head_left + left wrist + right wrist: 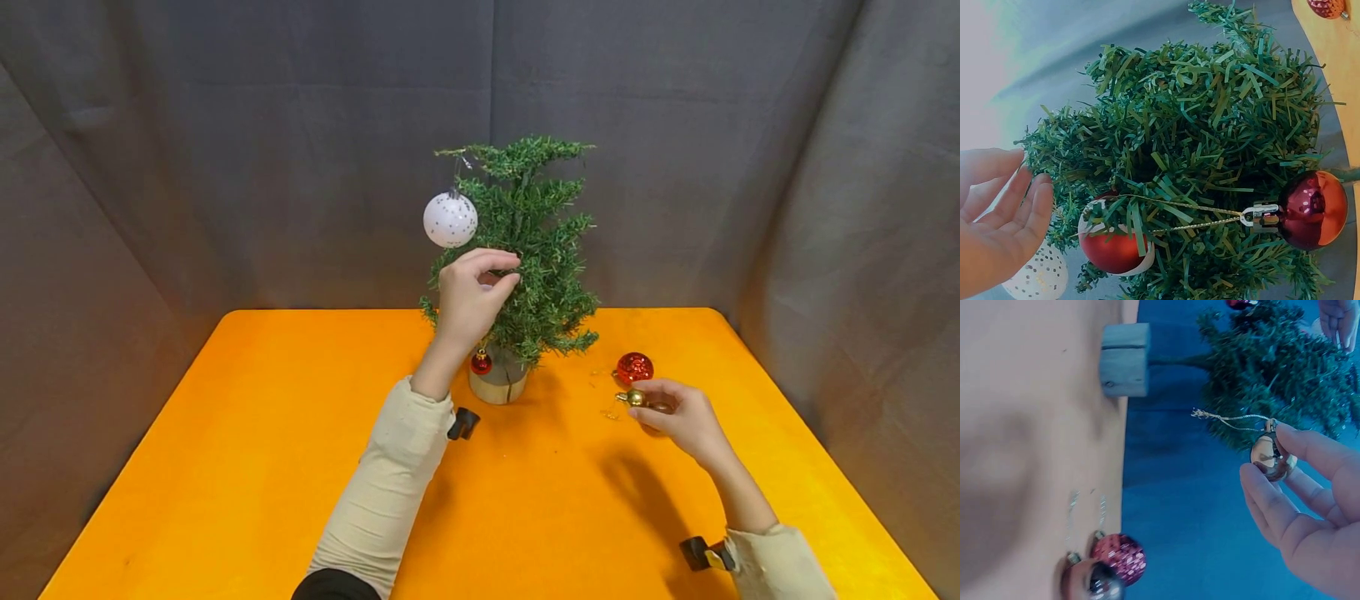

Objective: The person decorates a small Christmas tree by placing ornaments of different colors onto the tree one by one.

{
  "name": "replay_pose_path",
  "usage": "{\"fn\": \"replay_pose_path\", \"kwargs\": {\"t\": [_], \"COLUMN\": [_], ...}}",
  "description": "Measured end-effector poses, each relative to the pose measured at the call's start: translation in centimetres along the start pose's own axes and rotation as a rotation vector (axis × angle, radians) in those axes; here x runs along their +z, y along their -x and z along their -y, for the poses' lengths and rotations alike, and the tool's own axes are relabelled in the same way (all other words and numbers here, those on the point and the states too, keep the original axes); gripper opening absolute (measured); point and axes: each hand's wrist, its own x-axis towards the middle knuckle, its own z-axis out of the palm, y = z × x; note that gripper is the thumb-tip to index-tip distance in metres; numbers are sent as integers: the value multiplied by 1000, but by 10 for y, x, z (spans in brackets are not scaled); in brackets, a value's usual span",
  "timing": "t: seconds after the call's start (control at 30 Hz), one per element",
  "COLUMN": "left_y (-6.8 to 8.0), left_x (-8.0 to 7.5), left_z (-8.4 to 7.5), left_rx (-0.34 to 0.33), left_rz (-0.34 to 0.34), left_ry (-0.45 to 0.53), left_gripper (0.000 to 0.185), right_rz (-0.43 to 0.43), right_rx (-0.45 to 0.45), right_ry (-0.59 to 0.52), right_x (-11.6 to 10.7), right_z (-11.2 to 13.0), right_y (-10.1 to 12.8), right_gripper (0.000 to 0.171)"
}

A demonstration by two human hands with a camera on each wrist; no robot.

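Note:
A small green artificial tree (532, 250) stands on a wooden base (497, 385) in the middle of the orange table (262, 467). My left hand (504, 273) is raised at its left side, and thumb and fingers (1019, 200) lightly pinch a branch tip. A white dotted bauble (450, 219) hangs above that hand. A shiny red bauble (1305, 209) hangs from a branch by a gold string, and another red bauble (1110, 250) sits deeper in the needles. My right hand (651, 406) is low at the right and holds a gold bauble (1272, 456) with a gold loop.
A red glitter bauble (634, 367) lies on the table right of the tree. Beside it lies a darker shiny bauble (1088, 582). Two loose thread loops (1085, 509) lie close by. Grey cloth (225, 167) hangs behind and along both sides of the table.

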Motion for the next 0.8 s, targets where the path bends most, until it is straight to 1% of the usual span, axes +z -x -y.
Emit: {"fn": "replay_pose_path", "kwargs": {"t": [0.17,0.3,0.4,0.53,0.63,0.8], "left_y": [0,0,0,0,0,0], "left_x": [1,1,1,0,0,0], "left_z": [1,2,2,1,1,1], "left_rx": [12,19,24,31,36,40], "left_rz": [-1,1,-2,-4,-4,-7], "left_ry": [-4,-16,-24,-21,-17,-19], "left_gripper": [15,15,15,15,15,14], "right_rz": [-3,0,-15,-48,-65,-85], "right_rx": [15,11,-19,-65,-91,-129], "right_ry": [-104,-138,-115,-55,-43,-68], "right_x": [1,0,0,-2,-4,-5], "right_z": [13,21,26,31,35,42], "right_y": [-2,-3,-4,-6,-7,-10], "right_gripper": [41,42,40,38,37,37]}}
